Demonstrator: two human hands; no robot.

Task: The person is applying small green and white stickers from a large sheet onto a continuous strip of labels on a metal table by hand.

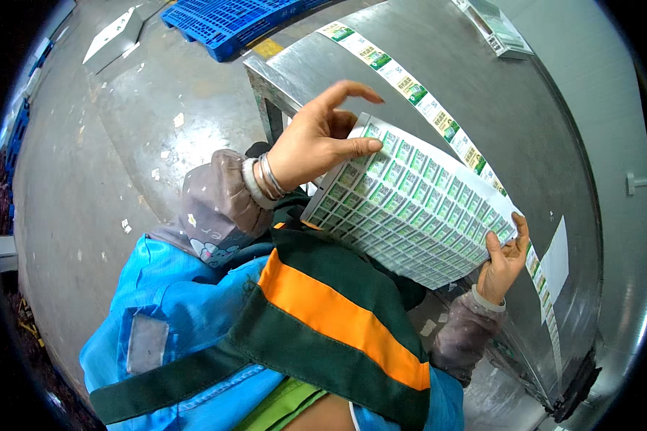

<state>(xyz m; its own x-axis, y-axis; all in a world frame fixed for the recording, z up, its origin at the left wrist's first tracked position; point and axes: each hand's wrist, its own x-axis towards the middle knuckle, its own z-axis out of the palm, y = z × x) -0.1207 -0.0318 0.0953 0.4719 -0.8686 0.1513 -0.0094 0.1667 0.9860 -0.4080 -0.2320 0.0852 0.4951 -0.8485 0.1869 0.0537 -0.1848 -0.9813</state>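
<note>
A sheet of small green-and-white printed labels (410, 199) is tilted in front of my torso, at the near edge of the metal table. My left hand (323, 129) pinches its upper left corner, thumb on the printed face, index finger stretched out above the sheet. Some of that hand's fingers are hidden behind the corner. At the opposite end, my right hand (504, 258) holds the right corner, with the thumb on the front. Beyond the sheet, a long strip of green, white and yellow labels (410, 86) lies along the metal table (517, 118), partly covered by the sheet.
White paper (555, 264) lies near the strip's right part. A white box or tray (493, 29) stands at the table's far side, close to the pale wall (587, 81). A blue plastic pallet (232, 21) and a white box (113, 40) rest on the floor, among paper scraps (179, 119).
</note>
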